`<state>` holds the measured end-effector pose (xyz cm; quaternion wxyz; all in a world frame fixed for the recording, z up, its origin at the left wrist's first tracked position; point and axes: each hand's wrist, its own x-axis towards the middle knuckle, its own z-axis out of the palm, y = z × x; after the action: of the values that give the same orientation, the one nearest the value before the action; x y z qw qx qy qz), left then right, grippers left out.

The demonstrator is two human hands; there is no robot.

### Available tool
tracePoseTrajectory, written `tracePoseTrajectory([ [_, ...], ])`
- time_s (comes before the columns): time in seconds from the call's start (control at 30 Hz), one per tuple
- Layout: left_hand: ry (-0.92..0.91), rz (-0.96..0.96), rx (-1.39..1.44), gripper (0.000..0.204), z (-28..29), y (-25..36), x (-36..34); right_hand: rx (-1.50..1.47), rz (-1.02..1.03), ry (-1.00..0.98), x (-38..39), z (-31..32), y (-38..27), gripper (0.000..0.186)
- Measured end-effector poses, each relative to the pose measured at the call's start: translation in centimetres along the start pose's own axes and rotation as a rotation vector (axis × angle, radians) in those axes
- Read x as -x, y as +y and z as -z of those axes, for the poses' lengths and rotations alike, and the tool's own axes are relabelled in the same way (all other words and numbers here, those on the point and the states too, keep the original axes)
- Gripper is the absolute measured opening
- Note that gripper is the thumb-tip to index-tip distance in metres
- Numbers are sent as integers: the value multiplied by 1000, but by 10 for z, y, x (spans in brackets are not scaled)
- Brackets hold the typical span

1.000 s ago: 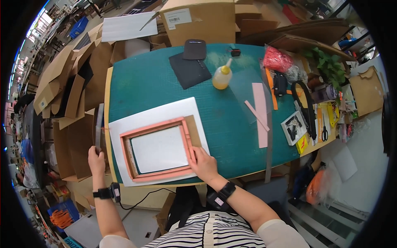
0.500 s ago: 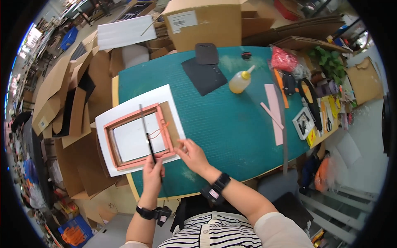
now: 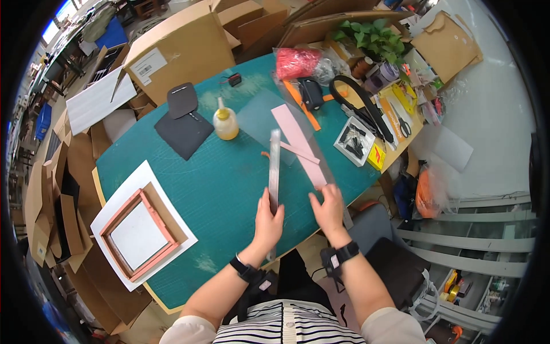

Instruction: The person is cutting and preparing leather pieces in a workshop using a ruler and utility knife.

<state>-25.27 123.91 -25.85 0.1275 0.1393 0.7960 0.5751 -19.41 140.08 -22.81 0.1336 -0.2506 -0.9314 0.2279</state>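
Note:
My left hand is closed around a long, narrow, silvery ruler, which points away from me over the mat. A small orange piece shows beside the ruler. My right hand has thumb and fingers apart at the near end of a wide pink strip; whether it presses on the strip I cannot tell. A thin pink strip lies across the wide one. At left, a salmon-pink rectangular frame lies on brown board over a white sheet.
A green cutting mat covers the table. Toward the back are a dark sheet, a yellow-capped squeeze bottle and a red plastic bag. A white tray of black parts and scissors sit at right. Cardboard boxes stand behind.
Both hands have moved from the pink frame at left to the pink strips at right. A long narrow tool stays in my left hand. The view has turned to the right.

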Motion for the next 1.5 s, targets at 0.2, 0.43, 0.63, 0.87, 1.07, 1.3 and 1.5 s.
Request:
tracePoseTrajectory([
  [0.2, 67, 6, 55, 75, -47, 21, -97, 153, 197, -69, -54, 4, 35, 33],
  [0.43, 117, 3, -118, 65, -70, 25, -99, 239, 380, -106, -76, 11, 59, 16],
  [0.63, 151, -46, -230, 56, -83, 21, -83, -112, 19, -94, -112, 75, 58, 19],
  [0.87, 133, 103, -128, 32, -83, 38, -69, -408, -175, -127, -60, 169, 106, 18],
  [1.07, -472, 328, 402, 47, -73, 85, -15, -186, 86, -4, 3, 212, 95, 6],
  [1.3, -114, 451, 579, 54, -68, 98, 32, -376, 627, -463, 36, 106, 50, 28],
  [1.5, 137, 447, 384, 56, 17, 53, 26, -391, 548, -406, 3, 98, 72, 21],
])
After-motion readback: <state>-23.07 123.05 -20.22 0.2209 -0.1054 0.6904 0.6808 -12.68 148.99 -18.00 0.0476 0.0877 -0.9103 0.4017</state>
